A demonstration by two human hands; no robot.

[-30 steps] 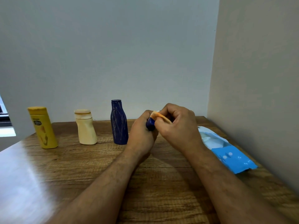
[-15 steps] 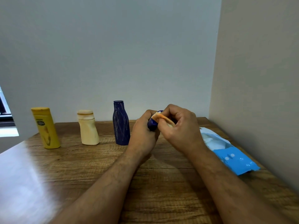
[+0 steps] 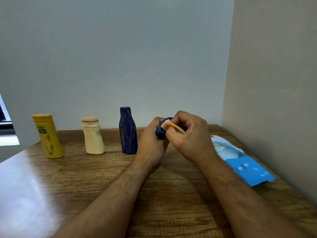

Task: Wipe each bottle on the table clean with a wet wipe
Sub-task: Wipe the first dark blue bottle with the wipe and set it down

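My left hand [image 3: 151, 143] is closed around a small dark blue bottle [image 3: 160, 131]; only its top end shows above my fingers. My right hand [image 3: 190, 136] pinches a folded wet wipe [image 3: 169, 125], stained orange, and presses it against that top end. Three more bottles stand in a row near the back wall: a yellow bottle [image 3: 48, 136] at the left, a cream bottle [image 3: 92, 135] in the middle, and a tall dark blue bottle [image 3: 127, 131] with pale streaks, just left of my left hand.
A blue and white wet wipe pack [image 3: 240, 162] lies on the wooden table [image 3: 85, 177] to the right, close to the beige side wall [image 3: 274, 83]. The grey back wall runs behind the bottles. The table's left corner reflects bright light.
Both hands stay together on the small blue bottle. The wipe has shifted slightly over the bottle's top. The view has drifted a little, so the standing bottles appear further right.
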